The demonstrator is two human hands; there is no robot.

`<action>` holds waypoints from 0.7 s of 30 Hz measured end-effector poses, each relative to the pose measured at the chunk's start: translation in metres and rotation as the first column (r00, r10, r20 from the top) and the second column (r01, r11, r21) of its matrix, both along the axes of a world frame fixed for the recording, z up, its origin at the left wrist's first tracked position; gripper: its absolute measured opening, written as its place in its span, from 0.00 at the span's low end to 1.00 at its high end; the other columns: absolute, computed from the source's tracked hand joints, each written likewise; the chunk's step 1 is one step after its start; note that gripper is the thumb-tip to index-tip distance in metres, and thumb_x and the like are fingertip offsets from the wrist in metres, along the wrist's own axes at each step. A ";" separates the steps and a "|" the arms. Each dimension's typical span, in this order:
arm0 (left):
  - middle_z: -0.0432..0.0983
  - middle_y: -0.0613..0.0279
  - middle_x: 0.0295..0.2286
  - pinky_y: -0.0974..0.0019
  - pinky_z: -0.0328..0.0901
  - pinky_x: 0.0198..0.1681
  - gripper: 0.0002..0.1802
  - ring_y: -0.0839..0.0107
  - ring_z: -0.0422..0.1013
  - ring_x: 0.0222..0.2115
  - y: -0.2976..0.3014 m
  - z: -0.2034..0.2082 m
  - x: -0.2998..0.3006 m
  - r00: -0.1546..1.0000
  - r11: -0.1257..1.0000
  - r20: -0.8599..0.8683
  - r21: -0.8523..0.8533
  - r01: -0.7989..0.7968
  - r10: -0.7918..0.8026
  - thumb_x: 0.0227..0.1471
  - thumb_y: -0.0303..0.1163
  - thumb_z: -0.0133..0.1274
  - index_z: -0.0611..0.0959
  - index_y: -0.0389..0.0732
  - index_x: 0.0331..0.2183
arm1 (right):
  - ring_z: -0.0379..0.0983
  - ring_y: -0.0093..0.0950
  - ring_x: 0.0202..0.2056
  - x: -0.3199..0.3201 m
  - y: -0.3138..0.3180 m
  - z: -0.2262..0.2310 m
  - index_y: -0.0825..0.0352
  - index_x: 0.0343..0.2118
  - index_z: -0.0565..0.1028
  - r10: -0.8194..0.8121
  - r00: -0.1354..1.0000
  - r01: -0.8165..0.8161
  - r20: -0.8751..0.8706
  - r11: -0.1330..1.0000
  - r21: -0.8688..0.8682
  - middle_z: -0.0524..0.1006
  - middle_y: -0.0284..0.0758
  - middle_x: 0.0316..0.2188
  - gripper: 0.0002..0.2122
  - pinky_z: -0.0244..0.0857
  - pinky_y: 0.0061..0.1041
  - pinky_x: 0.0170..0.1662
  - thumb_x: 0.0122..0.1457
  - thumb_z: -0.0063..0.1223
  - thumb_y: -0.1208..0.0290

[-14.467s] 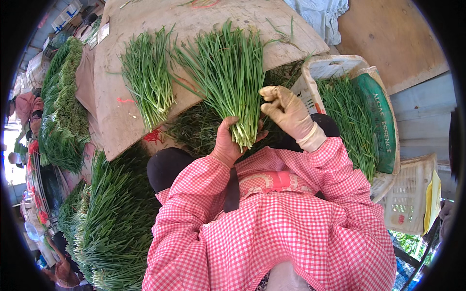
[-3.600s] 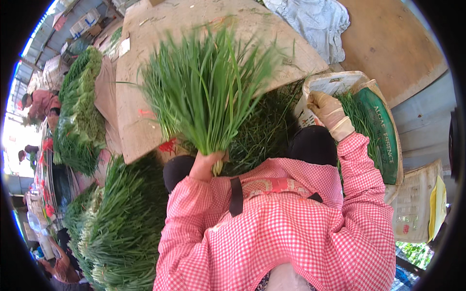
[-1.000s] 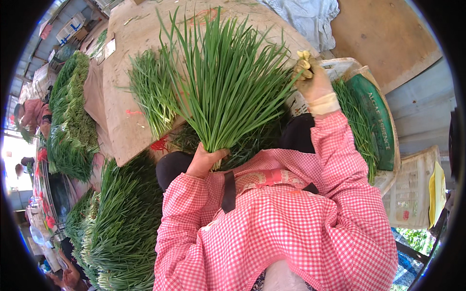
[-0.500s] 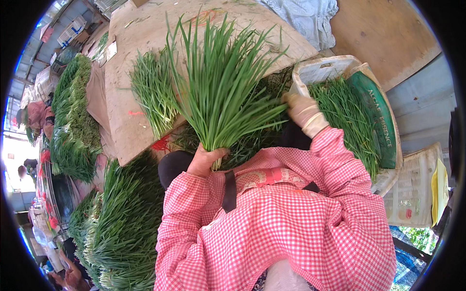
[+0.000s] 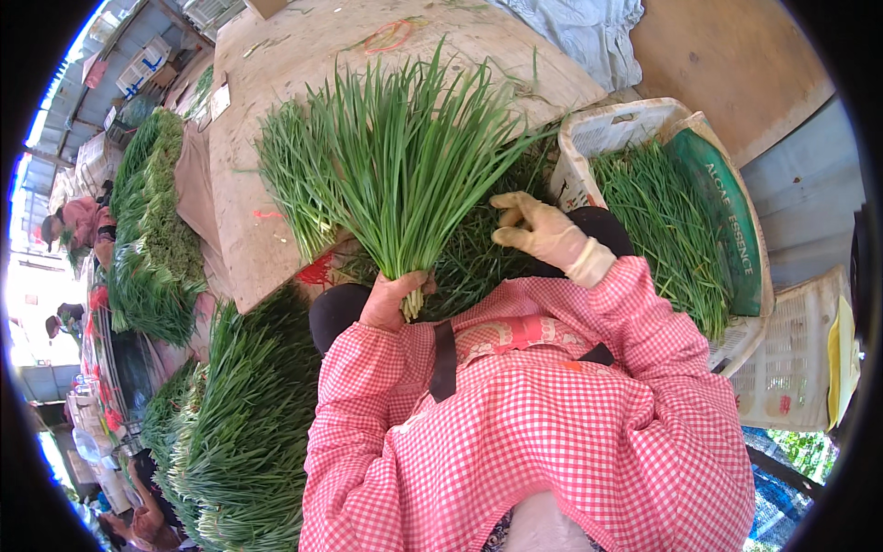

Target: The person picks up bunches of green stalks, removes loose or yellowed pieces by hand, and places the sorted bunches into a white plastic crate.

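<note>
Just off the bench's [image 5: 246,253] near edge, the left hand [image 5: 391,299] gripped the green bunch [image 5: 409,189] low, best for sparing leaves. The gloved right hand [image 5: 544,235] hovered, fingers parted, seemingly empty.

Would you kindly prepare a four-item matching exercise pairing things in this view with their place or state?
1. Left hand
2. Right hand
3. White crate
4. Smaller leafy bunch

A. On the wooden board
B. Gloved, apparently empty
C. Bare, gripping the larger leafy bunch
D. Right of both hands, with green stalks inside

Pairs: 1-C, 2-B, 3-D, 4-A
</note>
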State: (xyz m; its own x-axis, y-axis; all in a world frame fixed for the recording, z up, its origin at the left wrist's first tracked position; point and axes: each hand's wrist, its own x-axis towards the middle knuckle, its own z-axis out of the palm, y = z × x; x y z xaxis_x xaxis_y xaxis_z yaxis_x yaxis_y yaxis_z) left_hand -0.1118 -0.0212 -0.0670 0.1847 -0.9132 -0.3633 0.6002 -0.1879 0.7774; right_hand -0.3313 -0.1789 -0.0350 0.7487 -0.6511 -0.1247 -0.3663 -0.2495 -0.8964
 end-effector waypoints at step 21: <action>0.71 0.55 0.27 0.60 0.66 0.31 0.26 0.60 0.72 0.28 -0.047 0.035 -0.065 -0.467 0.958 0.860 0.275 0.082 -0.207 0.40 0.28 0.52 0.68 0.38 0.45 | 0.70 0.27 0.36 0.057 0.027 -0.044 0.65 0.34 0.73 -0.733 0.590 -0.365 0.338 0.131 0.922 0.74 0.32 0.32 0.10 0.65 0.27 0.42 0.49 0.59 0.72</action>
State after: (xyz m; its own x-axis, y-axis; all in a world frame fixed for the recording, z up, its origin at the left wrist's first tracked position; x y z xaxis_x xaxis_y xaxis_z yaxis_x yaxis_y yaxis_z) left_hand -0.1768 -0.0683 -0.0322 0.1586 -0.9853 0.0641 -0.9802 -0.1493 0.1299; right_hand -0.2745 -0.1515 -0.0789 0.7694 -0.5511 -0.3230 0.5206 0.8340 -0.1830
